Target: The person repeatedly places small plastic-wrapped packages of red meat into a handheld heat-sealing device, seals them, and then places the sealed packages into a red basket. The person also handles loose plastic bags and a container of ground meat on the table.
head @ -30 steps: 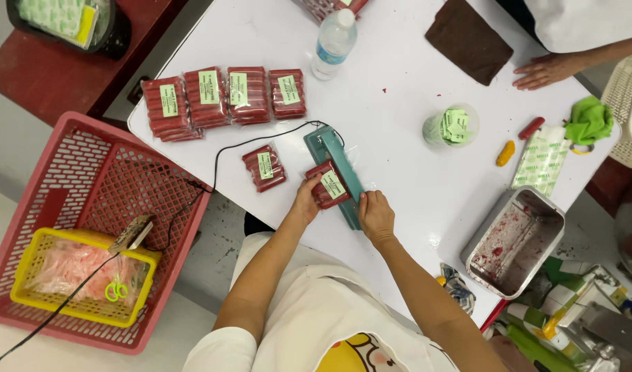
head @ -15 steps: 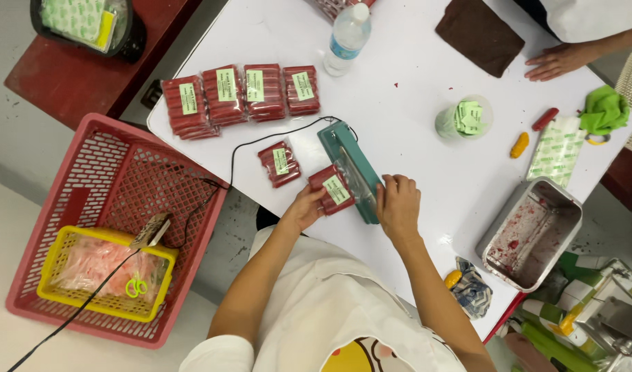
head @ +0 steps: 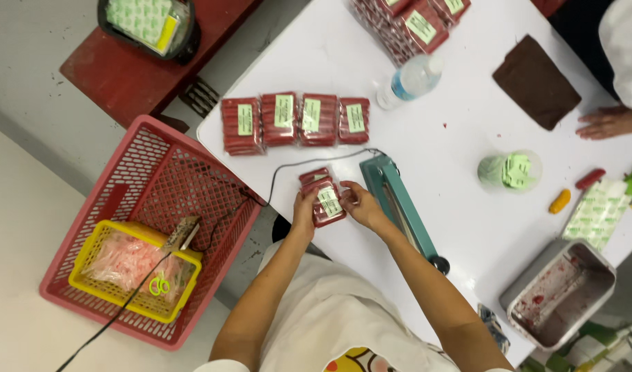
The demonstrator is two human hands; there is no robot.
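Both my hands hold a red sealed packet with a green label (head: 327, 204) near the front edge of the white table (head: 467, 124). My left hand (head: 304, 209) grips its left side and my right hand (head: 358, 204) grips its right side. A second red packet (head: 314, 176) lies just behind it, touching or nearly so. The teal heat sealer (head: 398, 207) stands just right of my right hand, its black cord running left off the table.
A row of red labelled packets (head: 295, 120) lies at the table's left, more stacked (head: 412, 24) at the back by a water bottle (head: 409, 81). A pink basket (head: 150, 227) holding a yellow basket sits left. Metal tray (head: 560, 293), cup of labels (head: 510, 171), another person's hand (head: 605, 122) right.
My hands drew the red packet out of the heat sealer to its left, and now hold it from both sides. The view has zoomed closer and shifted.
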